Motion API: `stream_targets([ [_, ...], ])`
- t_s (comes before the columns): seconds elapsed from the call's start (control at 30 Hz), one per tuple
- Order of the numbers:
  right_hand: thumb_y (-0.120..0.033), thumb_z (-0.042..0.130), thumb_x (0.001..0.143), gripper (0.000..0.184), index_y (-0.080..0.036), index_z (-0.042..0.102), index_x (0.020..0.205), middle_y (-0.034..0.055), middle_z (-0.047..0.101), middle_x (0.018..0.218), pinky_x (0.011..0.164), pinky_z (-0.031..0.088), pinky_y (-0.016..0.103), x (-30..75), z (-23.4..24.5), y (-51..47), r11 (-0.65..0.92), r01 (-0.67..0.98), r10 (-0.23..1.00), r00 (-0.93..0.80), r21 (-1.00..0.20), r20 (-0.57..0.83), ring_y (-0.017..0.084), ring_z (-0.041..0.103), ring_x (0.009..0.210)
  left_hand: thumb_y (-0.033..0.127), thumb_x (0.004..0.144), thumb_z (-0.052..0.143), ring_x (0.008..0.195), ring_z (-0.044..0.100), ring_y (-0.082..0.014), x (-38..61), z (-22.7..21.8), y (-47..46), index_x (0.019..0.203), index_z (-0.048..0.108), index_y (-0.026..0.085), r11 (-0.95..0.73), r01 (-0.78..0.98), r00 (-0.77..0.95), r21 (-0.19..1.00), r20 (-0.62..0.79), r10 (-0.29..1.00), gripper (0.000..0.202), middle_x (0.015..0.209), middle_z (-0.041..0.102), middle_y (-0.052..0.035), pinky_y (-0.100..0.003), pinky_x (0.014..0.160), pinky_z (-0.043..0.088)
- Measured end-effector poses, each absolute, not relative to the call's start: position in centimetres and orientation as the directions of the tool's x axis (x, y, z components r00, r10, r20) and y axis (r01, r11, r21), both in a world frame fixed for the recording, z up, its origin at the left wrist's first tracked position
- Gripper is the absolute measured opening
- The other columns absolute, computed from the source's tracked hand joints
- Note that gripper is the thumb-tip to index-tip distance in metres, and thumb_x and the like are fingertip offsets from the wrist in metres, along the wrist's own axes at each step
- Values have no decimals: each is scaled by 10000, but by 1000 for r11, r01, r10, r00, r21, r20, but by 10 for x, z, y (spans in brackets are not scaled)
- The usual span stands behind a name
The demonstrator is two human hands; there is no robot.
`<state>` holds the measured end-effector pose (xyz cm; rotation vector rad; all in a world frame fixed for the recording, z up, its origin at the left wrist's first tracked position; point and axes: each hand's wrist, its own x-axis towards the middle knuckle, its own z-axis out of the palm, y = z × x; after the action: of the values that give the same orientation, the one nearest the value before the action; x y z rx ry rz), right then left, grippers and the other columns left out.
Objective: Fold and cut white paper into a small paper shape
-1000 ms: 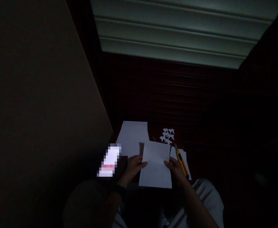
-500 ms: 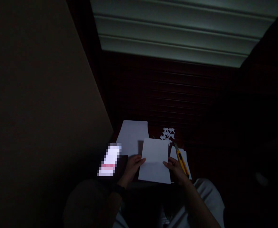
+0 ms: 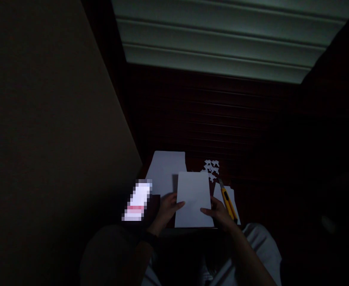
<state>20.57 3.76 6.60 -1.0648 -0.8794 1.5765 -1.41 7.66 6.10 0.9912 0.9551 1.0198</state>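
Note:
A white sheet of paper [image 3: 193, 198] is held between my two hands above a small dark table. My left hand [image 3: 168, 207] grips its left edge, thumb on top and fingers behind. On the right edge, my right hand [image 3: 218, 212] pinches it the same way, its thumb reaching further in over the surface. A yellow utility knife [image 3: 229, 204] with its blade out lies just right of my right hand, resting on a smaller piece of white paper [image 3: 218, 192]. Behind the held sheet lies a larger white sheet [image 3: 166, 167].
Several small cut paper pieces [image 3: 211, 167] lie at the back right of the table. A lit, pixelated phone-like screen [image 3: 137, 200] is at the left. A plain wall [image 3: 58, 119] rises on the left, and a slatted panel [image 3: 222, 39] stands ahead. My knees flank the table.
The held sheet has shifted slightly left and turned a little, so its lower edge now lies nearly level. My right thumb reaches further in over it. The knife and other papers are unmoved.

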Motion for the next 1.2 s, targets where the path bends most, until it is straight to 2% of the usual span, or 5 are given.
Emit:
stream_targets([
  [0.3, -257, 766, 559, 494, -161, 585, 1008, 63, 678, 867, 749, 476, 385, 207, 65, 36, -238, -375, 971, -104, -896, -215, 223, 629, 778, 367, 613, 710, 881, 626, -269, -14, 54, 78, 943, 601, 109, 214, -193, 136, 957, -190, 972, 433, 968, 665, -134, -365, 754, 497],
  [0.5, -229, 760, 571, 656, -220, 479, 1163, 55, 665, 919, 699, 508, 403, 206, 70, 34, -270, -310, 960, -161, -911, -230, 248, 627, 820, 357, 652, 681, 925, 611, -270, -12, 53, 77, 934, 596, 117, 165, -219, 107, 962, -144, 984, 379, 1014, 649, -139, -370, 786, 488],
  [0.77, -286, 740, 594, 750, -273, 363, 1242, 45, 653, 941, 554, 553, 389, 204, 55, 33, -236, -322, 967, 18, -917, -255, 253, 634, 776, 215, 492, 789, 915, 613, -288, -16, 65, 74, 1244, 407, 161, 221, -201, 217, 954, -177, 960, 845, 1029, 639, -141, -408, 743, 504],
  [0.97, -347, 723, 606, 780, -242, 332, 1272, 54, 663, 865, 492, 545, 360, 203, 49, 36, -256, -292, 958, 50, -921, -283, 212, 642, 547, 247, 549, 761, 925, 611, -276, -14, 58, 76, 1219, 429, 141, 192, -235, 186, 953, -150, 971, 756, 1007, 650, -135, -412, 788, 487],
  [1.2, -351, 725, 612, 739, -243, 383, 1257, 26, 666, 824, 516, 549, 363, 204, 46, 33, -203, -320, 961, 115, -925, -251, 205, 639, 529, 304, 580, 737, 881, 628, -261, -11, 48, 79, 1107, 514, 117, 187, -195, 135, 963, -162, 977, 602, 936, 671, -126, -379, 767, 497],
])
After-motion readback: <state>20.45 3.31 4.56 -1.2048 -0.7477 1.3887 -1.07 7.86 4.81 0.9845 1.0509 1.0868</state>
